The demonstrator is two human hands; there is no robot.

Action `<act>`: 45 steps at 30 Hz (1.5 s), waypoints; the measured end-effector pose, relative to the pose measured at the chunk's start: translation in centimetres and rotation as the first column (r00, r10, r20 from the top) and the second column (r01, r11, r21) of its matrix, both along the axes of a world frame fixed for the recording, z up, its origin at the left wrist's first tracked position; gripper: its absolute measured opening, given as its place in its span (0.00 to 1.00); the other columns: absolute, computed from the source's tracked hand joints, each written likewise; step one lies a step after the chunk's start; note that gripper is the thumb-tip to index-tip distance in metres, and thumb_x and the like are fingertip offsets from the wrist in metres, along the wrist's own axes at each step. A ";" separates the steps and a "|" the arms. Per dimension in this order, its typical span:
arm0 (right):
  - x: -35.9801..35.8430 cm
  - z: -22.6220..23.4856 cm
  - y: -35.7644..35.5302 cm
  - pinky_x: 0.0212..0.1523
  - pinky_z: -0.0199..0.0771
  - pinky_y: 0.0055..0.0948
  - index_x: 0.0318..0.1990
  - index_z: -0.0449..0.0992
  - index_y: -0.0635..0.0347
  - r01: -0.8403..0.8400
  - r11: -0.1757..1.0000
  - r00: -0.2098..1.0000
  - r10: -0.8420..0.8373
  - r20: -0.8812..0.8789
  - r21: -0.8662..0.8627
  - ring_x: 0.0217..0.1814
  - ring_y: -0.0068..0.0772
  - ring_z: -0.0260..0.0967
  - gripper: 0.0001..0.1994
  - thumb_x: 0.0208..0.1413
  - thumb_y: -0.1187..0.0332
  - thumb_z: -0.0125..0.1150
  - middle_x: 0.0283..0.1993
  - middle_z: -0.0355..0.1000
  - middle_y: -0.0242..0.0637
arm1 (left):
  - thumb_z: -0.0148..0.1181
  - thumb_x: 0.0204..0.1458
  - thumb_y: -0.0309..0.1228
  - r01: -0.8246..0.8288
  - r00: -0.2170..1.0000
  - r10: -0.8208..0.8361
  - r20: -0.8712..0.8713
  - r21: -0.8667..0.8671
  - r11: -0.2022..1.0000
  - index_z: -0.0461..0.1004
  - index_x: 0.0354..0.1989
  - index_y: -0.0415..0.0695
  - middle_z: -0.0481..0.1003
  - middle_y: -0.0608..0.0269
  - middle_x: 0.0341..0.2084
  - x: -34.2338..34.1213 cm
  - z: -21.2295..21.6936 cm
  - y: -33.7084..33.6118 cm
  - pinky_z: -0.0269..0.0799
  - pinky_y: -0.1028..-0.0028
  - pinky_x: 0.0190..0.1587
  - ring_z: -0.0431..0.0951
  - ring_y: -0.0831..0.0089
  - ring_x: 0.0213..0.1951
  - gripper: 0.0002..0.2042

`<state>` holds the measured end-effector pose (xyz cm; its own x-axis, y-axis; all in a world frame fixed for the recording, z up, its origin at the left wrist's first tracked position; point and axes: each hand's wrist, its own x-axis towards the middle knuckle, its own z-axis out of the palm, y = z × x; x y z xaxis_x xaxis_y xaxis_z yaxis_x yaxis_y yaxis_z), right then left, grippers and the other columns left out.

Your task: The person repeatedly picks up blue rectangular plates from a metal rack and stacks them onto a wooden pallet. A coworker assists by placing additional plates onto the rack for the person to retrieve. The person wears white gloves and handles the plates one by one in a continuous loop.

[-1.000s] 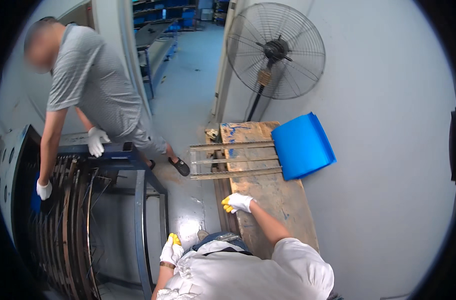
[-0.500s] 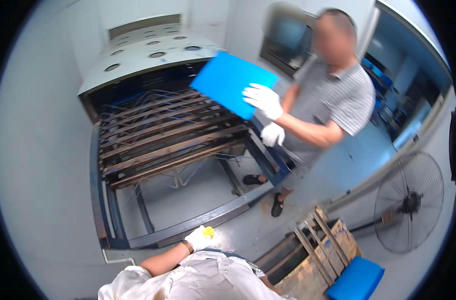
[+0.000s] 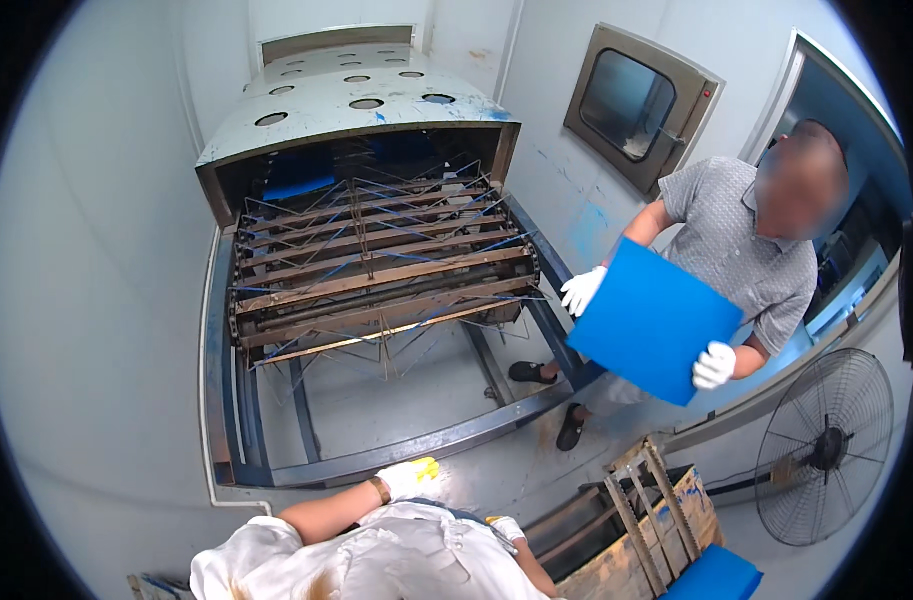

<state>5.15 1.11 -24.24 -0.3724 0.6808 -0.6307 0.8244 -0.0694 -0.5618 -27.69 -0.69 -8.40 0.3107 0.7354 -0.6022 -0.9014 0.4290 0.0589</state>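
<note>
My left hand (image 3: 410, 480), in a white glove with yellow at the fingers, is in front of my body near the front bar of the metal frame (image 3: 417, 448). Its fingers look loosely stretched and I see nothing held in them. My right hand (image 3: 509, 527), gloved alike, shows only in part beside my shirt, so its grip is unclear. Across the frame's right corner a co-worker (image 3: 742, 210) in white gloves holds a flat blue panel (image 3: 657, 320) by its edges with both hands.
Brown slats with wire racks (image 3: 377, 270) run into a pale oven-like tunnel (image 3: 357, 110) with round holes on top. At lower right stand a wooden crate with slats (image 3: 667, 520), another blue piece (image 3: 717, 575) and a large fan (image 3: 827, 445). A windowed metal box (image 3: 637, 105) hangs on the wall.
The co-worker has drawn the blue panel back from above the slats toward the right, and now holds it with both hands. My view has shifted; my right hand now shows.
</note>
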 end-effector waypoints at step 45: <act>-3.1 1.6 -2.0 0.36 0.65 0.45 0.27 0.72 0.65 0.533 0.184 0.532 -0.832 0.159 -0.826 0.29 0.53 0.66 0.14 0.46 0.63 0.43 0.31 0.70 0.49 | 0.47 0.50 0.41 0.060 0.994 -0.049 0.095 -0.117 0.991 0.69 0.31 0.45 0.71 0.64 0.26 -6.7 0.0 3.7 0.67 0.73 0.24 0.70 0.69 0.27 0.12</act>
